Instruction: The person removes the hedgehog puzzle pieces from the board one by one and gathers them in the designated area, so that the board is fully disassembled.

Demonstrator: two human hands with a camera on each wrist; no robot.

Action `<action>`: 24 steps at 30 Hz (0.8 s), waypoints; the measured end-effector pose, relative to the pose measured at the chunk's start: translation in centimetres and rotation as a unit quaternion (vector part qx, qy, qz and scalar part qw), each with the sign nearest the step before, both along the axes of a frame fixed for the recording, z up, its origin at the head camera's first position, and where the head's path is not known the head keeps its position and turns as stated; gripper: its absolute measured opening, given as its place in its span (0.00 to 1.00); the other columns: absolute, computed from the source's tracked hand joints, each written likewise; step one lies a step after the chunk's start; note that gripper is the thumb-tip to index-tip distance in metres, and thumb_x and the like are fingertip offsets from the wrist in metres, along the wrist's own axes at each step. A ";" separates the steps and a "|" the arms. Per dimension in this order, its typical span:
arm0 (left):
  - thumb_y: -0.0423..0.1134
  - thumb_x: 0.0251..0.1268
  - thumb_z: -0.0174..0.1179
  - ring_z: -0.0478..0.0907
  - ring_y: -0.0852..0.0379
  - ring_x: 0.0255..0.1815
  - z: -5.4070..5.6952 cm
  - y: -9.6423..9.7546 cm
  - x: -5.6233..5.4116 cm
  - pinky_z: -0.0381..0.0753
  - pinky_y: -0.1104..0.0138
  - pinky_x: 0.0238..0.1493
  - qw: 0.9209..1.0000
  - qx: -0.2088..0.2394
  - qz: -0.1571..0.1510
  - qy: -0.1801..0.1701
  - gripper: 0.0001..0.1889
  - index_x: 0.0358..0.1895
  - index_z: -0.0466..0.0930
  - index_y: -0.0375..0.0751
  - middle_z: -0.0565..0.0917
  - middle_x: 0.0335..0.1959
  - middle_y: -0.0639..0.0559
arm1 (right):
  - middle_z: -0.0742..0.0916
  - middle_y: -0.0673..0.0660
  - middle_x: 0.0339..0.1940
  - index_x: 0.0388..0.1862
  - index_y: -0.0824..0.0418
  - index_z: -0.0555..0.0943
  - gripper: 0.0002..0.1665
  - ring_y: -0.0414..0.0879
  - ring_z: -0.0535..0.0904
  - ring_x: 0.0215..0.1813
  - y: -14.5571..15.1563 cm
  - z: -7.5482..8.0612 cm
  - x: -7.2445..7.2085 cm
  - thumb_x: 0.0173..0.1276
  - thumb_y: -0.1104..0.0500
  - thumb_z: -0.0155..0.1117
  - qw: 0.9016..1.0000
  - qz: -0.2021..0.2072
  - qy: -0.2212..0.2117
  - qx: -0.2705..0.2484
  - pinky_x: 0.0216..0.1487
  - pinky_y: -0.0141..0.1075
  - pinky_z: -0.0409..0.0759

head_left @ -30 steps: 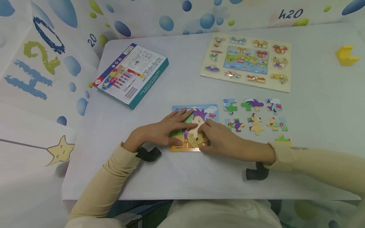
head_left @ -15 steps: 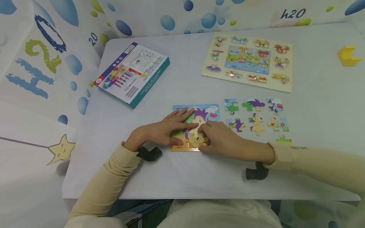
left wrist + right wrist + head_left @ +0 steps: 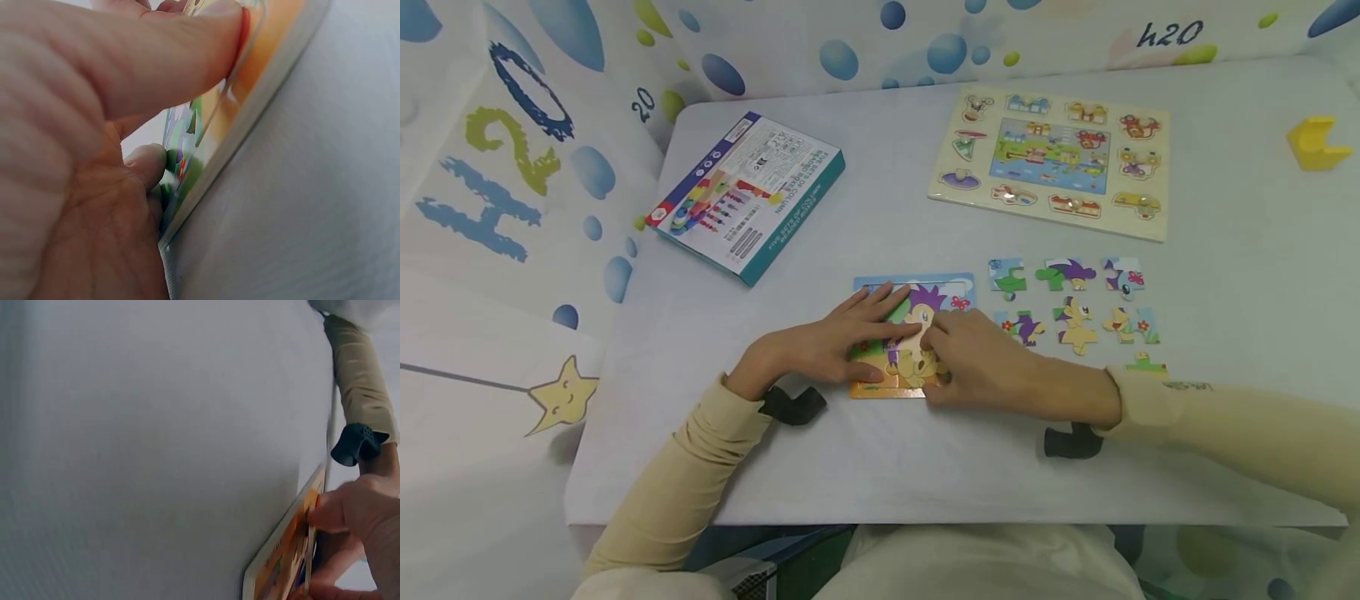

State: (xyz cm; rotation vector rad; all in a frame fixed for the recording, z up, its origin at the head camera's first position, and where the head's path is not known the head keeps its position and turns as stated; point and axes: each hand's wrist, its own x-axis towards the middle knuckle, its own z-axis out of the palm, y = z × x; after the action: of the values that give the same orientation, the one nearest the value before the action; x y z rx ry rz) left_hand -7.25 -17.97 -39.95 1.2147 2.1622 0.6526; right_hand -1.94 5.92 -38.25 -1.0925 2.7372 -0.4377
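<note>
A jigsaw puzzle board (image 3: pixel 891 393) with a cartoon animal in purple and yellow lies near the table's middle. My left hand (image 3: pixel 827 343) rests on its left half, fingers straight and spread; in the left wrist view the thumb (image 3: pixel 181 53) presses near the board's edge. Over the right half, my right hand (image 3: pixel 985 362) has its fingers curled. The right wrist view shows it pinching a puzzle piece (image 3: pixel 309 550), seen edge-on and tilted against the board. Most of that piece is hidden by the fingers.
Several loose pieces, among them a yellow one (image 3: pixel 1077 327), lie in rows right of the board. A wooden peg puzzle (image 3: pixel 1048 157) sits at the back, a flat toy box (image 3: pixel 748 196) at the left, and a yellow block (image 3: pixel 1317 144) at the far right.
My right hand and forearm have shifted very slightly on the board's right half. My left hand stays in place.
</note>
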 end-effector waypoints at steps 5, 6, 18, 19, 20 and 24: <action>0.43 0.66 0.61 0.26 0.45 0.80 0.1 0.0 0.0 0.25 0.50 0.77 1.000 0.006 -0.005 -0.008 0.36 0.76 0.59 0.45 0.37 0.81 0.43 | 0.77 0.52 0.30 0.37 0.64 0.80 0.22 0.45 0.72 0.33 0.3 -0.1 -0.3 0.54 0.47 0.70 0.998 0.046 0.041 0.008 0.50 0.44 0.76; 0.43 0.66 0.61 0.26 0.45 0.80 0.0 0.0 0.0 0.25 0.50 0.77 1.000 0.008 -0.006 -0.010 0.36 0.76 0.59 0.45 0.37 0.81 0.43 | 0.77 0.51 0.29 0.37 0.63 0.80 0.22 0.45 0.71 0.32 0.4 -0.2 -0.4 0.54 0.46 0.70 0.998 0.050 0.043 0.005 0.49 0.44 0.76; 0.42 0.65 0.63 0.25 0.46 0.80 0.0 -0.1 -0.1 0.24 0.51 0.77 1.000 0.011 0.002 -0.022 0.37 0.76 0.59 0.47 0.37 0.81 0.45 | 0.76 0.49 0.32 0.39 0.59 0.79 0.20 0.42 0.70 0.33 0.7 -1.1 -0.1 0.56 0.47 0.72 0.998 0.056 -0.008 -0.033 0.38 0.35 0.72; 0.42 0.65 0.63 0.26 0.46 0.80 0.0 -0.1 -0.1 0.24 0.51 0.77 1.000 0.012 0.002 -0.023 0.36 0.76 0.59 0.46 0.37 0.81 0.45 | 0.76 0.49 0.32 0.40 0.60 0.80 0.21 0.42 0.70 0.34 0.7 -1.0 -0.1 0.56 0.47 0.72 0.998 0.051 -0.014 -0.032 0.38 0.35 0.72; 0.42 0.65 0.63 0.26 0.45 0.80 0.0 -0.1 -0.1 0.24 0.50 0.77 1.000 0.013 0.001 -0.023 0.36 0.76 0.59 0.46 0.37 0.81 0.45 | 0.76 0.49 0.33 0.41 0.60 0.80 0.21 0.42 0.70 0.34 0.8 -1.0 0.0 0.56 0.47 0.72 0.998 0.047 -0.019 -0.029 0.38 0.35 0.72; 0.41 0.64 0.63 0.26 0.44 0.80 0.0 -0.1 -0.1 0.24 0.50 0.77 1.000 0.015 0.000 -0.021 0.37 0.75 0.59 0.45 0.38 0.81 0.43 | 0.77 0.49 0.33 0.41 0.59 0.81 0.21 0.43 0.70 0.35 0.9 -1.0 0.0 0.56 0.47 0.73 0.998 0.037 -0.030 -0.030 0.41 0.37 0.74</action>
State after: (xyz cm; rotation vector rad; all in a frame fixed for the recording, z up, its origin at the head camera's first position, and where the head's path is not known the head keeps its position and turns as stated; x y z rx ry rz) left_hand -7.39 -18.09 -39.92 1.2073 2.1246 0.7070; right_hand -1.90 6.84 -39.20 -1.1700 2.6390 -0.5359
